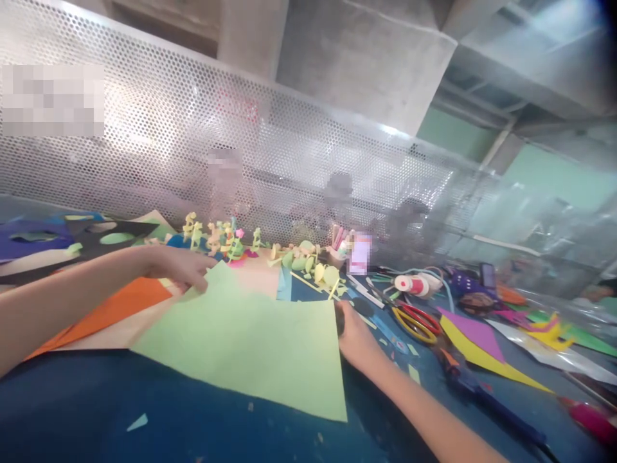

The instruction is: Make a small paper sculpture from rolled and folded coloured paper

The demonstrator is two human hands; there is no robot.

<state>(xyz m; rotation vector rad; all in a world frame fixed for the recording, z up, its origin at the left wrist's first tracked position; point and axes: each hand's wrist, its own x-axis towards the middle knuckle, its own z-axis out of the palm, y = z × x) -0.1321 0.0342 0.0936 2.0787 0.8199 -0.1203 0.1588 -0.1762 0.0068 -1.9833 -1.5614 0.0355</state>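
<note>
at the lower centre, above the dark blue tabletop (62, 405), a pale green craft sheet (255, 347) is held spread. its upper left edge is pinched by the left hand (186, 267); its right edge is met by the right hand (359, 337), whose fingertips are hidden, so closure cannot be told. likely light, bendable and easily creased, it is best taken by opposite edges. beyond, at centre right, a thread spool (413, 285) is seen.

Wearer's hands (190, 267) (357, 334): two. Held green sheet (255, 347): one. White spool (409, 285): one.
</note>
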